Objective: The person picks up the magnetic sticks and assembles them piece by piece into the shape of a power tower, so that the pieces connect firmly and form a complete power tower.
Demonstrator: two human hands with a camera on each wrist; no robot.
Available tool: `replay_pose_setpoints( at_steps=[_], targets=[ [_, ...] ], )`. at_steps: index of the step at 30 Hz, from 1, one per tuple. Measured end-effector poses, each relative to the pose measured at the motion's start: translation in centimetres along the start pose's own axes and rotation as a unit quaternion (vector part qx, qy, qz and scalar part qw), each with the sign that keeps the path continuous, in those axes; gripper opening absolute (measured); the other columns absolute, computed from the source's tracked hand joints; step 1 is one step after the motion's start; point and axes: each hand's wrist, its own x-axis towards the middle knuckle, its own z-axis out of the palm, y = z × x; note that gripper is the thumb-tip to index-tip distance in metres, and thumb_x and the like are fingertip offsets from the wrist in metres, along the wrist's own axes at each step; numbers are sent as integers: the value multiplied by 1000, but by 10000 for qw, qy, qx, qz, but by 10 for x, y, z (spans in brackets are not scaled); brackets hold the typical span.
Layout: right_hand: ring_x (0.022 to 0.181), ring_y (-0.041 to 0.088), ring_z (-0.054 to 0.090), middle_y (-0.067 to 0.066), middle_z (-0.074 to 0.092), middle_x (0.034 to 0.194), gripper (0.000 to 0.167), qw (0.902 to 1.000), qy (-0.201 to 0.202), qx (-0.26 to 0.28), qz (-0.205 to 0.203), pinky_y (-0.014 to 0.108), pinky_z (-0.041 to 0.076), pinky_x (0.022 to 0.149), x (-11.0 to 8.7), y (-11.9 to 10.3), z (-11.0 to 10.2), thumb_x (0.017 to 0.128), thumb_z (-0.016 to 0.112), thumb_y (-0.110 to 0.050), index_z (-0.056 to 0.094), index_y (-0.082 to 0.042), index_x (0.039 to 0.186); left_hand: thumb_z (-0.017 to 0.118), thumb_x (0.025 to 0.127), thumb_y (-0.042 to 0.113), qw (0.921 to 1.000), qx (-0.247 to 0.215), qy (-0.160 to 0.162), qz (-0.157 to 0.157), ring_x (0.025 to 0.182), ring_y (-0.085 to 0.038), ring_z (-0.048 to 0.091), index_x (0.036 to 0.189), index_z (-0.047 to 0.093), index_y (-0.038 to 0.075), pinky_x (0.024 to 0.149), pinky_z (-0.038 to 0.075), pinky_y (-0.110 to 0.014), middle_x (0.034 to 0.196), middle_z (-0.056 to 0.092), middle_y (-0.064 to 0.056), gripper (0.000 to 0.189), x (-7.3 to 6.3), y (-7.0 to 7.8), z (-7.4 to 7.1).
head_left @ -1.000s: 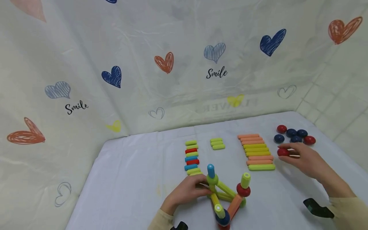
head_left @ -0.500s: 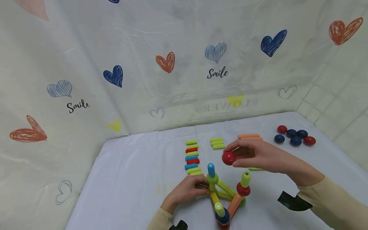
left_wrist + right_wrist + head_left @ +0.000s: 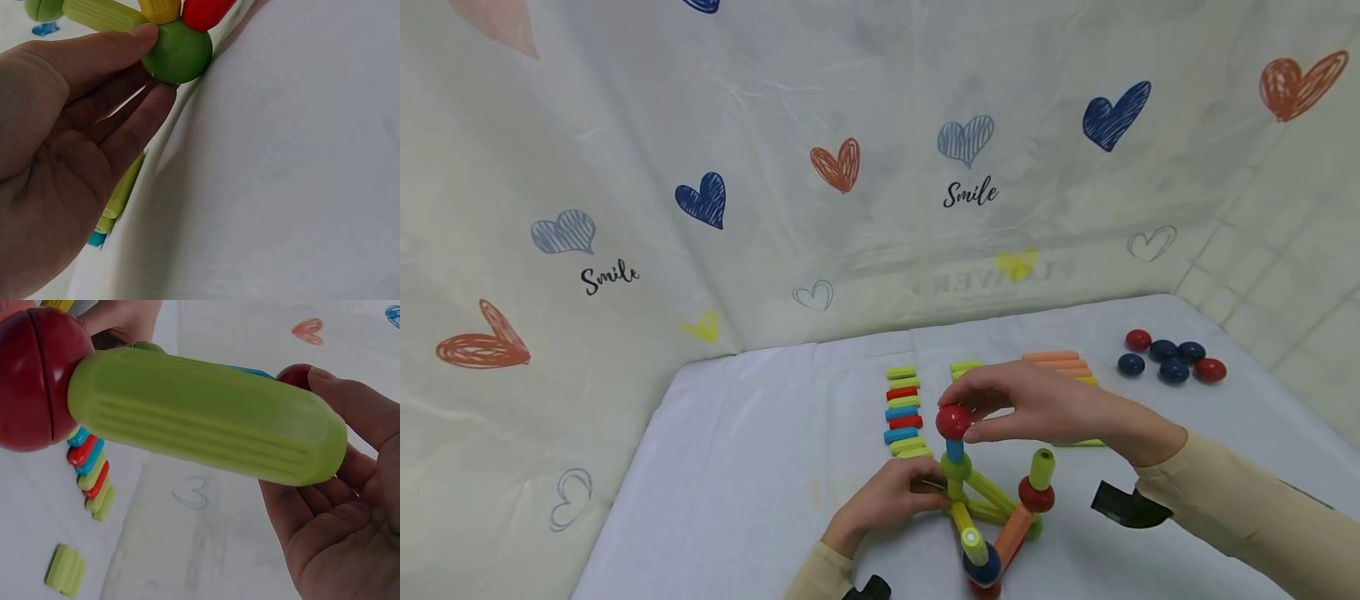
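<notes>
My right hand (image 3: 1037, 406) pinches a red ball (image 3: 953, 422) right at the top of an upright blue rod (image 3: 955, 451); whether the two are joined cannot be told. Below that rod is a green ball (image 3: 956, 466) of the built frame of rods and balls. My left hand (image 3: 891, 498) grips a lower green ball (image 3: 178, 53) between thumb and fingers, steadying that corner near the cloth. A light green rod (image 3: 206, 419) on a red ball (image 3: 44, 378) fills the right wrist view. In the head view another green rod (image 3: 974, 547) stands on a dark blue ball (image 3: 982, 565).
Loose red and dark blue balls (image 3: 1174, 371) lie at the table's back right. A column of short rods (image 3: 903, 422) lies behind the frame, with more green rods (image 3: 965, 367) further right. Orange rods (image 3: 1051, 357) are partly hidden behind my right arm. White cloth (image 3: 737, 467) covers the table.
My right hand has carried the red ball leftward from the loose balls to the blue rod's top. My left hand has stayed on the frame.
</notes>
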Motion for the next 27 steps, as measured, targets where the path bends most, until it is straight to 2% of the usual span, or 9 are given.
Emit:
replay_pose_setpoints(
  at_steps=[8, 10, 13, 15, 18, 20, 22, 25, 27],
  targets=[
    [107, 15, 64, 1, 64, 121, 40, 9996, 164, 187, 144, 25, 52, 89, -9, 8, -3, 94, 68, -24, 58, -12, 131, 69, 91, 7, 10000, 40, -9, 1, 98, -3, 65, 116, 67, 6, 87, 52, -21, 107, 68, 2, 26, 1, 0, 1],
    [107, 16, 64, 2, 64, 122, 39, 9989, 376, 209, 196, 26, 53, 88, -17, 13, -6, 94, 66, -23, 58, -12, 131, 69, 91, 8, 10000, 4, -9, -49, 100, -3, 64, 118, 66, 7, 88, 51, -21, 109, 68, 2, 27, 0, 1, 0],
    [108, 18, 63, 4, 63, 123, 36, 9935, 1031, 186, 457, 27, 54, 87, -37, 26, -14, 96, 63, -24, 58, -13, 130, 68, 92, 10, 9997, -214, 135, -67, 105, -6, 64, 123, 63, 10, 88, 51, -22, 115, 66, 3, 31, -1, 6, -1],
    [108, 14, 63, 3, 62, 124, 35, 9832, 1633, 95, 809, 24, 53, 86, -55, 41, -21, 98, 61, -27, 58, -14, 130, 67, 93, 11, 9983, -469, 337, 39, 109, -11, 64, 127, 60, 10, 90, 52, -24, 120, 65, 0, 35, -1, 11, -2],
    [106, 4, 61, -5, 62, 124, 39, 9587, 2449, 0, 1444, 16, 50, 83, -86, 71, -32, 100, 57, -33, 54, -13, 133, 67, 92, 10, 9944, -794, 630, 306, 111, -18, 62, 128, 57, 10, 93, 52, -30, 123, 62, -4, 37, 0, 20, -3],
    [101, -4, 59, -10, 61, 122, 44, 9391, 2842, -140, 1926, 13, 47, 79, -107, 93, -39, 99, 56, -37, 52, -12, 135, 68, 92, 7, 9923, -891, 721, 475, 111, -19, 61, 127, 57, 9, 95, 51, -34, 123, 60, -7, 37, 1, 26, -3],
    [96, -6, 57, -5, 59, 125, 50, 9224, 3085, -281, 2306, 18, 48, 77, -125, 114, -45, 100, 54, -40, 48, -8, 138, 68, 91, 5, 9923, -816, 747, 552, 110, -17, 61, 125, 59, 9, 95, 51, -36, 121, 60, -7, 36, 2, 30, -4],
    [105, 17, 56, 16, 54, 131, 58, 8950, 3343, -696, 2870, 38, 50, 78, -143, 139, -52, 100, 51, -44, 44, -2, 139, 68, 89, 0, 9935, -641, 744, 569, 107, -13, 62, 122, 61, 8, 93, 52, -36, 118, 62, -7, 35, 3, 35, -6],
    [110, 36, 51, 31, 47, 131, 61, 8819, 3405, -1050, 3087, 49, 49, 75, -151, 153, -56, 101, 48, -43, 42, 4, 139, 69, 88, -2, 9946, -513, 729, 526, 105, -13, 62, 121, 62, 6, 92, 53, -37, 116, 63, -8, 34, 3, 37, -8]
  ],
)
